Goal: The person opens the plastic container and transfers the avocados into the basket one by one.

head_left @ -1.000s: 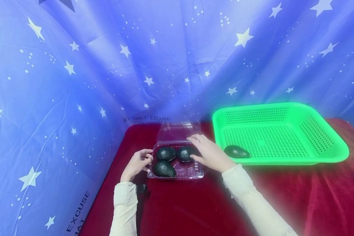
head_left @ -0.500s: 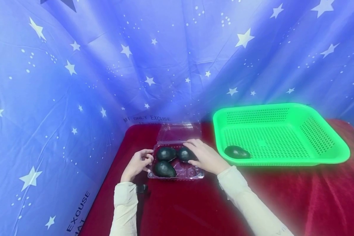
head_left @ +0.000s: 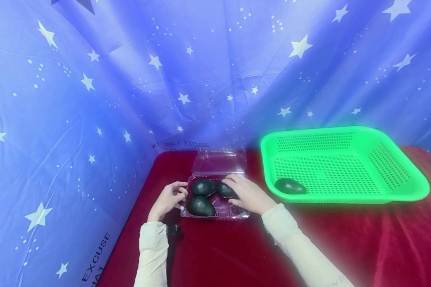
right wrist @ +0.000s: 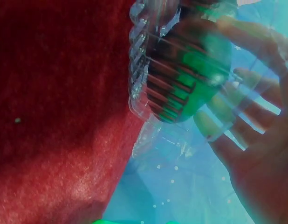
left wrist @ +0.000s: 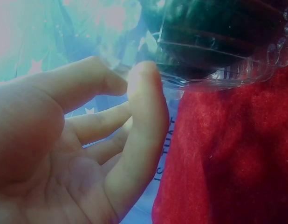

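Note:
A clear plastic clamshell container (head_left: 215, 216) stands with its lid (head_left: 220, 161) up at the back. Inside lie three dark avocados: a back left avocado (head_left: 203, 187), a front left avocado (head_left: 202, 206) and a right avocado (head_left: 224, 190). My right hand (head_left: 249, 194) reaches over the right rim and holds the right avocado, partly covering it; the right wrist view shows fingers bent about that avocado (right wrist: 190, 70) through the clear wall. At the left wall my left hand (head_left: 168, 199) touches the container with loosely bent fingers (left wrist: 146, 93), holding no avocado.
A green perforated basket (head_left: 344, 199) sits right of the container, with one avocado (head_left: 290, 186) at its near left corner. Red cloth (head_left: 215, 255) covers the table. A blue star-printed curtain (head_left: 201, 79) rises behind and at the left.
My right hand has moved left and slightly down, closing in over the right avocado. My left hand has stayed at the container's left wall. The camera view has shifted slightly.

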### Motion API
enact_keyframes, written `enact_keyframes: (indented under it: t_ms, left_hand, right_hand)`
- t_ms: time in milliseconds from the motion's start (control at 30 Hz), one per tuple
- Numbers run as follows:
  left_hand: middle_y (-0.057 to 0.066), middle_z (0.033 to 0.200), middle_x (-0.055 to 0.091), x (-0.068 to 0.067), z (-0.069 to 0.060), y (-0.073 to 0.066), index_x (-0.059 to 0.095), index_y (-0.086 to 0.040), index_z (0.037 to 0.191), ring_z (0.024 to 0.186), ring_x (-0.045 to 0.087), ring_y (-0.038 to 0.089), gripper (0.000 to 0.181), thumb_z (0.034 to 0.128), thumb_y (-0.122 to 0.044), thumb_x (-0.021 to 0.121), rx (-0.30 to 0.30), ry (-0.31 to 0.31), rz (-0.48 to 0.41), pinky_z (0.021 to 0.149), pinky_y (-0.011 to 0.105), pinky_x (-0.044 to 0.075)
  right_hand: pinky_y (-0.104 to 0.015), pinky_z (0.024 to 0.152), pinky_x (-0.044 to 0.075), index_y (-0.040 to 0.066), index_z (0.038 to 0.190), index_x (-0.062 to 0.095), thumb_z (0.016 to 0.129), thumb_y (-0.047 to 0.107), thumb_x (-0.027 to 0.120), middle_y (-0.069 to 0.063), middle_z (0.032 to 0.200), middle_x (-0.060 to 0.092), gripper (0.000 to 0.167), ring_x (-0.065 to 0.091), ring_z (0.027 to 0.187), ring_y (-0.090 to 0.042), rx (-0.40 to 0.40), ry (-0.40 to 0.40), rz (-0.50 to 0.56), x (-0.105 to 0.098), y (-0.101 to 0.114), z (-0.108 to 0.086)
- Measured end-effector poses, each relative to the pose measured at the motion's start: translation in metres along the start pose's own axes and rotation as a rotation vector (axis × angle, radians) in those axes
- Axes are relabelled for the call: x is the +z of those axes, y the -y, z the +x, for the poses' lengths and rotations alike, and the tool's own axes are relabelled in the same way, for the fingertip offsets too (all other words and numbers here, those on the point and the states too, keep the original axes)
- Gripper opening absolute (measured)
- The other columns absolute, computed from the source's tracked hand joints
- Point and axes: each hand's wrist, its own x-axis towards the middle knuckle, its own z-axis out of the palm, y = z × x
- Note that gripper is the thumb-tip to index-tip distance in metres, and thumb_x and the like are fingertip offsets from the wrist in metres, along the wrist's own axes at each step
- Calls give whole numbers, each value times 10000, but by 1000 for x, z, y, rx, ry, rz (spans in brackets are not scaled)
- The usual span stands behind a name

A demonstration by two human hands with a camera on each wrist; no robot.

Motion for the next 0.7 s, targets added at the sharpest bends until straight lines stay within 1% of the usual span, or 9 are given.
enact_keyframes:
  t_ms: [200,433,700]
  left_hand:
    - [190,996,608,0,0,1,531,67,1341,761,578,182,445,899,53,582,7,3,-2,531,292,591]
    - [236,1010,602,0,-1,0,527,74,1343,752,577,190,442,907,45,590,18,13,-1,529,280,588]
    - [199,1000,606,-1,-1,0,523,71,1348,753,576,185,445,909,40,588,18,16,2,529,293,590]
  right_hand:
    - [-439,1078,469,39,1346,581,771,194,850,-130,1310,576,653,548,1233,-296,-1,4,7,2,0,1]
    - [-456,1068,474,35,1327,593,750,166,863,-132,1291,579,650,553,1212,-308,4,0,13,4,-1,3]
    - [-455,1071,472,46,1322,599,738,146,871,-117,1289,580,652,545,1218,-302,34,0,32,8,-1,6]
